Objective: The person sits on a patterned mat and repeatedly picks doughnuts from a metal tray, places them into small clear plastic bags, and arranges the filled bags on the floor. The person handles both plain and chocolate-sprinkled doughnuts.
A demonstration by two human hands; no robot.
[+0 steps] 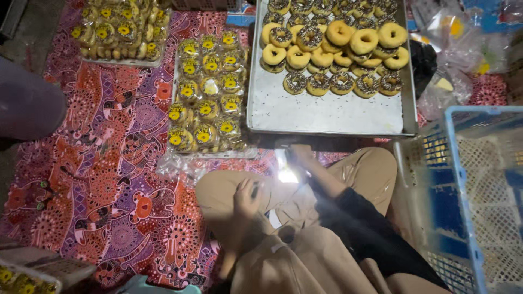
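Observation:
I sit on a patterned mat [109, 174] with my knees in tan trousers. My right hand [299, 152], in a black sleeve, reaches to the front edge of a metal tray [327, 115]; its fingers curl on a shiny clear plastic bag [286, 173]. The tray's far half holds several glazed and sprinkled doughnuts [339, 34]. My left hand [246, 199] rests on my left knee, blurred, with a small dark thing by its fingers. Left of the tray lies a clear sheet with several wrapped doughnuts [210, 92] bearing yellow labels.
A second batch of wrapped doughnuts [120, 30] lies at the far left. A blue and white plastic basket [468, 190] stands at my right. Loose plastic bags [452, 60] pile up at the far right. A grey rounded shape [27, 103] sits at the left edge, a white crate [43, 269] at bottom left.

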